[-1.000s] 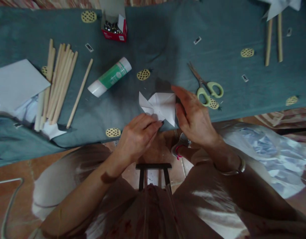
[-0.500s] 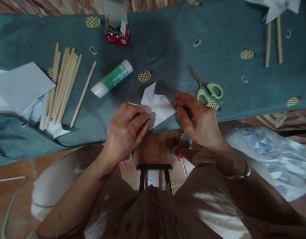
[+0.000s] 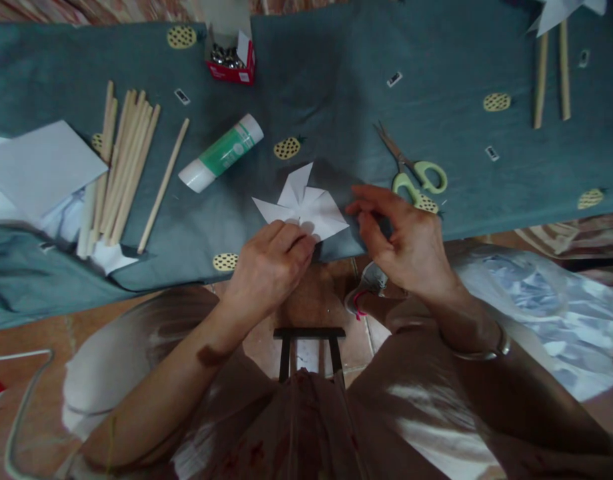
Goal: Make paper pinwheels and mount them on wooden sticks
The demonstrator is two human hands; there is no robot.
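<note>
A white folded paper pinwheel (image 3: pixel 302 205) lies on the teal cloth (image 3: pixel 336 100) near the table's front edge. My left hand (image 3: pixel 272 265) presses its fingertips down on the pinwheel's near side, fingers curled together. My right hand (image 3: pixel 405 240) hovers just right of the paper with fingers loosely bent and apart, holding nothing. Green-handled scissors (image 3: pixel 411 175) lie just beyond my right hand. A glue stick (image 3: pixel 220 153) with a green label lies on its side to the left of the paper.
Several wooden sticks (image 3: pixel 121 167) lie at the left beside white paper sheets (image 3: pixel 39 167). A red box of metal pins (image 3: pixel 230 59) stands at the back. Two more sticks (image 3: pixel 551 73) with a paper pinwheel lie far right. A plastic bag (image 3: pixel 541 300) sits by my right knee.
The paper has been turned and its points opened out into a pinwheel shape. My left hand slid back toward me onto its near edge; my right hand came off the paper.
</note>
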